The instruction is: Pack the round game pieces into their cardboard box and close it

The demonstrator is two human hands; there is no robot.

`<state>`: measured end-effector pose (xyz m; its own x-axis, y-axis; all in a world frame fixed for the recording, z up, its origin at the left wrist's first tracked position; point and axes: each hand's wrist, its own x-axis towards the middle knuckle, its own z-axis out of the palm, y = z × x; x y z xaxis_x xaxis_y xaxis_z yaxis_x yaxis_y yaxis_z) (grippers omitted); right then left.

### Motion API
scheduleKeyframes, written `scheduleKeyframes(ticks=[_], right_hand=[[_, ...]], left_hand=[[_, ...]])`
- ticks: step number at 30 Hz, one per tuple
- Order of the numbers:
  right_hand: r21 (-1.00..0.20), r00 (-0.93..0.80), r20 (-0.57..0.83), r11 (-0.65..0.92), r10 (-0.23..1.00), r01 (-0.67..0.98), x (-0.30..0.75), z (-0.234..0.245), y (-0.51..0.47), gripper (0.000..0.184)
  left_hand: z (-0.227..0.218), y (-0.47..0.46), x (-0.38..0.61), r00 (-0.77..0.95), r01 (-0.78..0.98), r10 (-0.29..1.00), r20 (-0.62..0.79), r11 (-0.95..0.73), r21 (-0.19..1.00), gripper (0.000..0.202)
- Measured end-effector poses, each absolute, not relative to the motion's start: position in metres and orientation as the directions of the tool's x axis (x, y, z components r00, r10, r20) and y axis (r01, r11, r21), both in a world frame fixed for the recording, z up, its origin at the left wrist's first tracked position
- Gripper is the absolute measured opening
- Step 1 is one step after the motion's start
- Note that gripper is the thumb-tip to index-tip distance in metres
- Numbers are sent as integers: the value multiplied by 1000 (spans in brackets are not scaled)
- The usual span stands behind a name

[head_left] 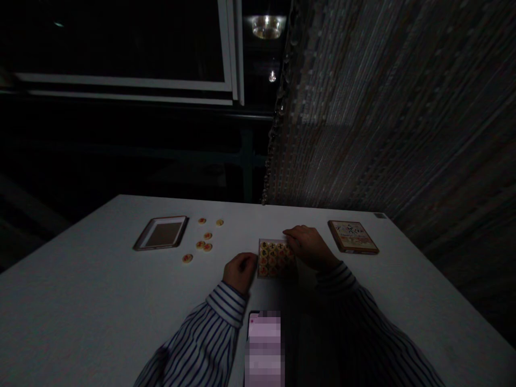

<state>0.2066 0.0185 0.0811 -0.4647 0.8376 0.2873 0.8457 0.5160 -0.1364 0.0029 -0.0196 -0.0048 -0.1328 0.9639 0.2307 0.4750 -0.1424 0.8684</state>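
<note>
With the shallow box (pixel 269 240) of round character-marked discs (pixel 264 262) as clock centre on the white table (pixel 80 306), both bare hands sit close about it. Left hand (pixel 239 273), between 8 and 9 o'clock, just beside the box's edge: fingers curled in; whether they grip anything, cannot tell. Right hand (pixel 310 246), between 2 and 3, reaches over the upper corner, fingers extended and close together, tips partly hidden; hold cannot be told. Six loose discs (pixel 207 236) lie scattered toward 10, two of them touching. Beyond them, an open tray (pixel 163 235). Printed box lid (pixel 353 236) toward 2:30, flat. Phone (pixel 264 349), screen lit and pixelated, at 6. Strand curtain (pixel 334 107) hangs at 1.
</note>
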Motion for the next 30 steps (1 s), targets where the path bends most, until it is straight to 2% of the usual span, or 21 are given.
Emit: scheduleKeyframes(ticks=[16, 30], right_hand=[[-223, -520, 374, 619, 768, 753, 191, 92, 11, 28], [-284, -572, 302, 645, 762, 709, 163, 121, 14, 29]], left_hand=[[26, -40, -25, -65, 477, 957, 283, -220, 851, 22], [48, -49, -80, -259, 574, 915, 310, -112, 811, 28]])
